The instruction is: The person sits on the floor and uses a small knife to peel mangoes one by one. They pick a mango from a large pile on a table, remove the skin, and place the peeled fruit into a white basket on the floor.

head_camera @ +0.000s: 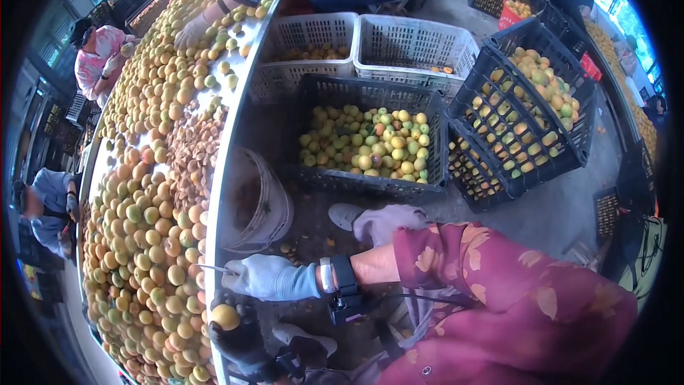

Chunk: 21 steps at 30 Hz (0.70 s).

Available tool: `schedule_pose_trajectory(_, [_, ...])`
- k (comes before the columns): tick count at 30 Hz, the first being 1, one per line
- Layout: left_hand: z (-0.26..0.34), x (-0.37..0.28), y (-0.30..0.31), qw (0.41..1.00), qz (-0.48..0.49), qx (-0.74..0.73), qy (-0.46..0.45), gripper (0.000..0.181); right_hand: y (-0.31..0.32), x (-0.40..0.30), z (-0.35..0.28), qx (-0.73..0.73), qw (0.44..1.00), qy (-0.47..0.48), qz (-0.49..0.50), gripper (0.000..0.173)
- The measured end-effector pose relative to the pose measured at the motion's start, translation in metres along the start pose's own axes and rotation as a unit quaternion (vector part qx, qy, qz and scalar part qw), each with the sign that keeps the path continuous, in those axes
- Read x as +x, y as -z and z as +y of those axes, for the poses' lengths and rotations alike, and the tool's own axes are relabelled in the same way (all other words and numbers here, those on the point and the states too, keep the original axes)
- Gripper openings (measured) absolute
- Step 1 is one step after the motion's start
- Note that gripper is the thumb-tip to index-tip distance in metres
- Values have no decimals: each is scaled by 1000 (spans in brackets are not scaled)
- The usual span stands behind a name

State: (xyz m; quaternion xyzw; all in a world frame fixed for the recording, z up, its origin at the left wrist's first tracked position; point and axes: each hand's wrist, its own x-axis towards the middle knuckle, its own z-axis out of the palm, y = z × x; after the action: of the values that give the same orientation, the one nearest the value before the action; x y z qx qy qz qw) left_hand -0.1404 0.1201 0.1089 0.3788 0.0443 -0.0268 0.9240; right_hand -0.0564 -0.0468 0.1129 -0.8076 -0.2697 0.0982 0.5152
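My left hand, in a dark glove, holds a yellow apricot at the table's metal rim. Just beside it is my right hand, in a pale glove, gripping a small thin-bladed knife. The blade reaches over the rim and looks apart from the held fruit. Beyond both hands, a thick layer of yellow-green and orange apricots covers the table. A heap of brown pieces, apparently apricot stones, lies among them.
A white bucket stands against the table. Behind it are a black crate of apricots, two grey crates and a tilted black crate, heavily filled. A co-worker's gloved hand rests on the fruit; other people stand across the table.
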Motion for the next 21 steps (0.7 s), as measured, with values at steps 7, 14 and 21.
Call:
schedule_pose_trajectory(7, [-12, 3, -6, 996, 77, 43, 6, 60, 20, 0, -11, 70, 996, -47, 36, 35])
schedule_pose_trajectory(14, [-58, 39, 38, 961, 220, -10, 169, 39, 6, 1, 15, 49, 997, -9, 57, 20])
schedule_pose_trajectory(21, [-124, 68, 120, 972, 120, 115, 164, 50, 79, -14, -17, 78, 991, -60, 95, 30])
